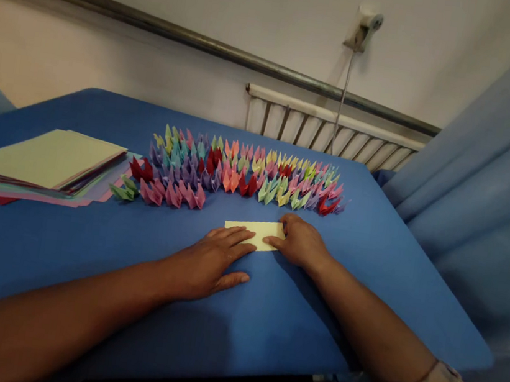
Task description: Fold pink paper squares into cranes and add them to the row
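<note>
A pale yellow folded strip of origami paper (261, 232) lies on the blue table (162, 323) in front of me. My left hand (218, 258) rests flat over its left part, with fingers stretched and thumb apart. At the right end my right hand (301, 240) grips the strip, thumb on top and fingers curled at the edge. Just behind the paper stand several rows of folded paper cranes (240, 180) in pink, purple, red, yellow, green and blue.
On the left is a stack of coloured paper sheets (47, 157), pale yellow on top. A metal rail (164, 27) and a radiator (330, 121) run along the wall behind. Blue curtains (483, 202) hang at the right. A cord drops from a wall socket (363, 30).
</note>
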A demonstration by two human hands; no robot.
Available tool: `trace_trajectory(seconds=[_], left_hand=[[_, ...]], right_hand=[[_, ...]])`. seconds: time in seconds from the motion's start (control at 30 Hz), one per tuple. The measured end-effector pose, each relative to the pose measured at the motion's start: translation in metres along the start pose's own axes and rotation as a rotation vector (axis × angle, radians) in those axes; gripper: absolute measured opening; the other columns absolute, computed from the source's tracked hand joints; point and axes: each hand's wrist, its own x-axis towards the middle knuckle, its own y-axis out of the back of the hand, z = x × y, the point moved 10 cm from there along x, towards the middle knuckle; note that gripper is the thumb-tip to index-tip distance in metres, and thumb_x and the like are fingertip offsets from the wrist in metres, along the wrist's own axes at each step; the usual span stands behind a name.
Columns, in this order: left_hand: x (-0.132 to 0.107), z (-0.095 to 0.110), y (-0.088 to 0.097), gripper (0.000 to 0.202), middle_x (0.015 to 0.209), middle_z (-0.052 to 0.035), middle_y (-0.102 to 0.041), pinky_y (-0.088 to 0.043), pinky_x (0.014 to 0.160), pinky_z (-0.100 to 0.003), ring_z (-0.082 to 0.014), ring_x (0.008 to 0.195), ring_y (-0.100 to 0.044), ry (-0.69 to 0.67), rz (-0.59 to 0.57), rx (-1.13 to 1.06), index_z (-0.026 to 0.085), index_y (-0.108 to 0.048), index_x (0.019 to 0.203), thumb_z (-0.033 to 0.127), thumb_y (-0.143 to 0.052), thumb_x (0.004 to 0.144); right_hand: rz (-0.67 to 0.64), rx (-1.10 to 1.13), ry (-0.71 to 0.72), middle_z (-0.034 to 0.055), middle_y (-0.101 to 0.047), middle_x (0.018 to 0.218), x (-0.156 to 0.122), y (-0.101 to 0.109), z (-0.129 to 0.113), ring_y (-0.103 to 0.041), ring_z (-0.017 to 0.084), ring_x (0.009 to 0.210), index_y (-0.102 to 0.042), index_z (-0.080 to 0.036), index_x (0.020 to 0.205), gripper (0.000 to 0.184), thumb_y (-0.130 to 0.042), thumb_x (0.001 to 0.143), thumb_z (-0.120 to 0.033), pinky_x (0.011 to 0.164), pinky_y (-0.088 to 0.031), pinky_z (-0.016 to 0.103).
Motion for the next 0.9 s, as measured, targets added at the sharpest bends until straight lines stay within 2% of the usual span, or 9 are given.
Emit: trace_trajectory(seconds=[0.13, 0.27, 0.43, 0.53, 0.7, 0.9], left_hand=[[0.004, -0.005, 0.010, 0.042, 0.142, -0.0135, -0.052, -0.034, 0.110, -0.049, -0.0306, 0.134, -0.044, 0.005, 0.093, -0.065, 0.020, -0.061, 0.124, 0.047, -0.051, 0.094], [0.007, -0.014, 0.012, 0.028, 0.134, -0.0114, -0.058, -0.037, 0.108, -0.046, -0.0270, 0.129, -0.049, 0.014, 0.146, -0.089, 0.020, -0.064, 0.113, 0.038, -0.052, 0.094], [0.009, -0.031, 0.015, 0.015, 0.130, -0.0103, -0.061, -0.041, 0.105, -0.044, -0.0255, 0.122, -0.053, 0.087, 0.207, -0.119, 0.019, -0.063, 0.096, 0.029, -0.053, 0.091], [0.010, -0.035, 0.017, 0.014, 0.129, -0.0102, -0.061, -0.041, 0.104, -0.045, -0.0256, 0.121, -0.053, 0.115, 0.210, -0.130, 0.019, -0.062, 0.093, 0.028, -0.053, 0.090], [0.010, -0.035, 0.022, 0.017, 0.129, -0.0104, -0.061, -0.042, 0.103, -0.046, -0.0264, 0.121, -0.053, 0.141, 0.215, -0.146, 0.019, -0.063, 0.092, 0.030, -0.051, 0.090], [0.010, -0.039, 0.023, 0.017, 0.130, -0.0112, -0.061, -0.041, 0.105, -0.046, -0.0271, 0.122, -0.053, 0.169, 0.225, -0.139, 0.018, -0.063, 0.093, 0.029, -0.051, 0.089]], right_hand=[[0.011, 0.008, 0.010, 0.0084, -0.064, 0.101, 0.001, 0.001, 0.000, -0.062, 0.023, 0.091, -0.059, -0.019, 0.104, 0.046, -0.070, 0.077, -0.054, 0.078, -0.045, 0.033], [0.059, 0.022, 0.023, 0.0127, -0.061, 0.113, 0.002, 0.004, 0.000, -0.059, 0.026, 0.104, -0.058, -0.016, 0.112, 0.056, -0.073, 0.074, -0.054, 0.088, -0.044, 0.035], [-0.023, 0.092, -0.014, 0.0077, -0.065, 0.104, 0.002, 0.000, 0.001, -0.062, 0.022, 0.091, -0.059, -0.019, 0.112, 0.051, -0.074, 0.074, -0.050, 0.078, -0.045, 0.032], [-0.023, 0.073, 0.005, 0.0075, -0.064, 0.102, 0.001, 0.001, -0.001, -0.061, 0.021, 0.091, -0.060, -0.019, 0.107, 0.046, -0.074, 0.074, -0.049, 0.077, -0.044, 0.032], [0.033, 0.046, 0.026, 0.0102, -0.059, 0.110, 0.000, 0.003, -0.001, -0.059, 0.024, 0.102, -0.059, -0.019, 0.108, 0.050, -0.073, 0.074, -0.052, 0.085, -0.044, 0.034], [-0.008, 0.095, 0.014, 0.0084, -0.064, 0.106, 0.001, 0.001, 0.000, -0.061, 0.022, 0.093, -0.059, -0.019, 0.108, 0.049, -0.072, 0.075, -0.053, 0.077, -0.043, 0.031]])
